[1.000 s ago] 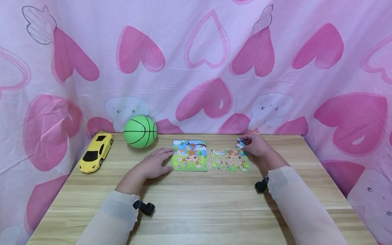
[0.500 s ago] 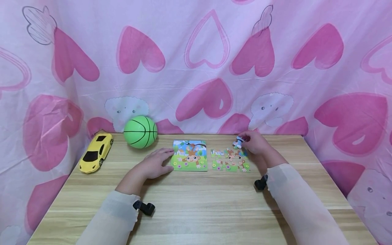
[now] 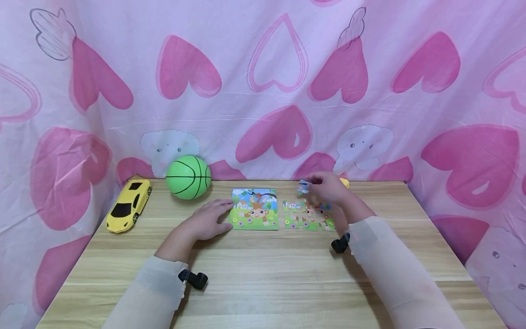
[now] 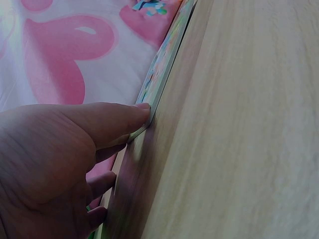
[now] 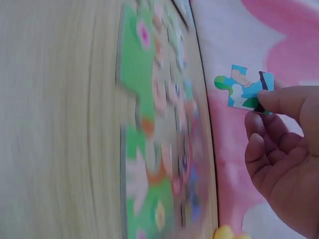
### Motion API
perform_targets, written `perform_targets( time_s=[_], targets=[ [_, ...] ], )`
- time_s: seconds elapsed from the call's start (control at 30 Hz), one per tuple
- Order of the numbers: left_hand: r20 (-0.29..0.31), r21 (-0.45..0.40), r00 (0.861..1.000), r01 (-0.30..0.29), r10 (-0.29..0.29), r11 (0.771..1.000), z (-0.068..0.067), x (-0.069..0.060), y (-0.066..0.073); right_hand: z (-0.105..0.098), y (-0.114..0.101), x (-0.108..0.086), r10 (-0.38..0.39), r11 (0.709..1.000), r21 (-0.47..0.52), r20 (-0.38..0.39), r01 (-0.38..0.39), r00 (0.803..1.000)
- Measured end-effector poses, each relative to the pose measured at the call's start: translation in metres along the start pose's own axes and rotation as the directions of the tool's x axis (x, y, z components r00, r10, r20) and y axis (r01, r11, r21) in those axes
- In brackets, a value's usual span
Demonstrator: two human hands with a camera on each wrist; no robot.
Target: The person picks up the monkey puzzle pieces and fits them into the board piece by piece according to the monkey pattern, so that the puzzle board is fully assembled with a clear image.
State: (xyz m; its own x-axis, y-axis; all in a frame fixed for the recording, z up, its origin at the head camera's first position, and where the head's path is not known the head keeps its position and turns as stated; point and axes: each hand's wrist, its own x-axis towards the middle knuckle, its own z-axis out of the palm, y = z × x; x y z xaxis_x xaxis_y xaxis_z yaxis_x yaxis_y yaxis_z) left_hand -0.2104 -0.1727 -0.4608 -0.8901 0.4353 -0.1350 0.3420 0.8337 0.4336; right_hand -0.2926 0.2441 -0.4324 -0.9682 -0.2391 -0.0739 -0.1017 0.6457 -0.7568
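Note:
A square monkey picture board lies in the middle of the table in the head view. My left hand rests at its left side; in the left wrist view the thumb touches the board's near corner. Right of the board, several joined puzzle pieces show the lower part of a similar monkey picture. My right hand is above their far side. Between its thumb and fingers it pinches a blue puzzle piece with a dark branch and green leaf. The other fingers curl loosely.
A green ball and a yellow toy car sit on the table at the left. Part of a small yellow object shows behind my right hand. A pink heart-printed cloth hangs at the back.
My right hand has moved left with the pinched puzzle piece, from the far right of the joined pieces toward their far left. My left hand and the board have stayed put.

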Motion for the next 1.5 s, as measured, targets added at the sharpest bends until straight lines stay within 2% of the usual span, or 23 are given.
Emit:
perform_targets(
  time_s=[0.07,0.3,0.4,0.63,0.87,1.2,1.5],
  targets=[
    [0.001,-0.003,1.0,0.002,-0.002,1.0,0.0,-0.001,0.0,0.006,-0.004,0.002,-0.008,0.999,0.032,0.02,0.008,1.0],
    [0.0,-0.002,1.0,-0.002,0.002,1.0,0.0,0.0,0.0,0.027,-0.02,0.008,-0.072,0.996,-0.051,0.034,0.074,0.997],
    [0.002,0.001,1.0,-0.004,0.004,1.0,0.0,0.0,0.0,0.035,-0.026,0.011,-0.091,0.995,-0.036,0.053,0.093,0.994],
    [-0.003,-0.001,1.0,-0.003,0.003,1.0,0.0,-0.001,-0.001,0.056,-0.042,0.017,-0.1,0.995,0.028,0.101,0.097,0.99],
    [-0.001,-0.002,1.0,-0.004,0.004,1.0,0.0,-0.001,-0.001,0.074,-0.051,0.022,-0.113,0.993,-0.005,0.114,0.114,0.987],
    [0.0,0.001,1.0,-0.004,0.004,1.0,0.002,0.001,-0.003,0.084,-0.056,0.033,-0.098,0.994,-0.034,0.119,0.103,0.988],
    [0.0,-0.004,1.0,-0.009,0.009,1.0,0.001,0.0,-0.001,0.091,-0.061,0.035,-0.003,0.998,-0.055,0.147,0.012,0.989]
  ],
)
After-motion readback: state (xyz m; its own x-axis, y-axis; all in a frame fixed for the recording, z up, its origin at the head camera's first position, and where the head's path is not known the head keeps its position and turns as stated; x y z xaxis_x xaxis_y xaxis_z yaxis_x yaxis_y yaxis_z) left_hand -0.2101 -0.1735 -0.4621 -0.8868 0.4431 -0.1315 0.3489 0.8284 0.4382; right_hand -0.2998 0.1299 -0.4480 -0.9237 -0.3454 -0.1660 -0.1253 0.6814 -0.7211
